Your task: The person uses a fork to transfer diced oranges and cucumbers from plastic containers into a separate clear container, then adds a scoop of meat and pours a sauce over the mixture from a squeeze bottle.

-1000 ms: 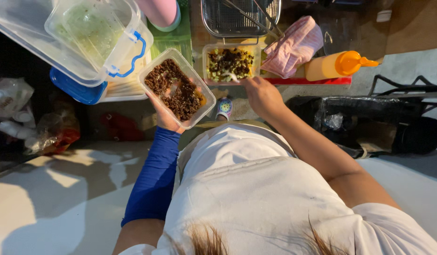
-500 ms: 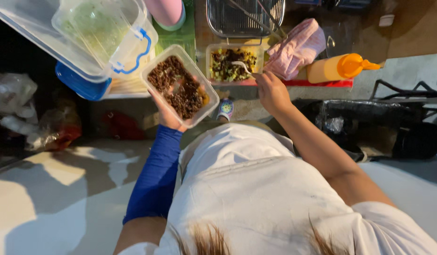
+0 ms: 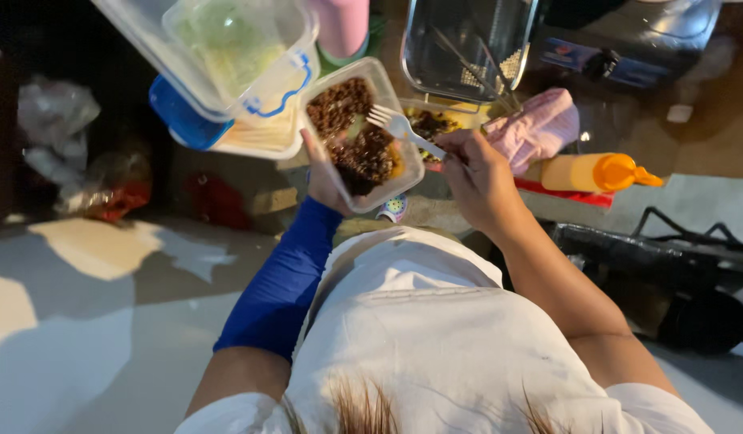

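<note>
My left hand [image 3: 323, 173], in a blue sleeve, holds up a clear plastic food container [image 3: 385, 90] filled with dark brown food [image 3: 351, 133]. My right hand [image 3: 477, 173] grips a white plastic fork [image 3: 400, 128] whose tines are over the food in that container. Behind it, partly hidden, lies a second tray of mixed dark and yellow food [image 3: 436, 122].
Stacked clear lidded boxes with blue clips [image 3: 243, 60] stand at the upper left over a blue lid [image 3: 179, 120]. A pink cloth [image 3: 540, 128], an orange squeeze bottle [image 3: 596, 173], a metal wire basket [image 3: 468, 44] and a pink cup [image 3: 343, 24] surround them. Plastic bags [image 3: 74, 153] lie at left.
My right hand has lifted the fork from the rear tray and brought it left over the held container. The container has stayed in my left hand.
</note>
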